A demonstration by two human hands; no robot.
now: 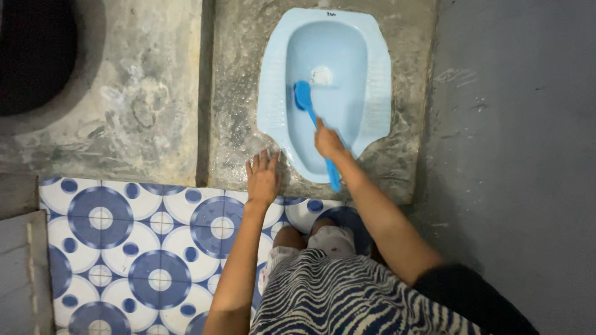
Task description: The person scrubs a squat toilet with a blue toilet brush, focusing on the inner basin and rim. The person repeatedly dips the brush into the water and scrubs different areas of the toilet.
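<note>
Right hand (327, 141) clamped on blue brush (315, 118), head down in the pale blue squat pan (372, 105). Left hand (263, 178) flat, fingers spread (holding nothing) on wet concrete (236, 93) beside it. Patterned tiles (130, 248) nearer, grey wall (515, 124) right.

One light-blue squat toilet pan (372, 93) here, and one blue brush (305, 99) inside it. Two hands: one (327, 141) over the pan's near lip, one (263, 177) flat just beside it.
</note>
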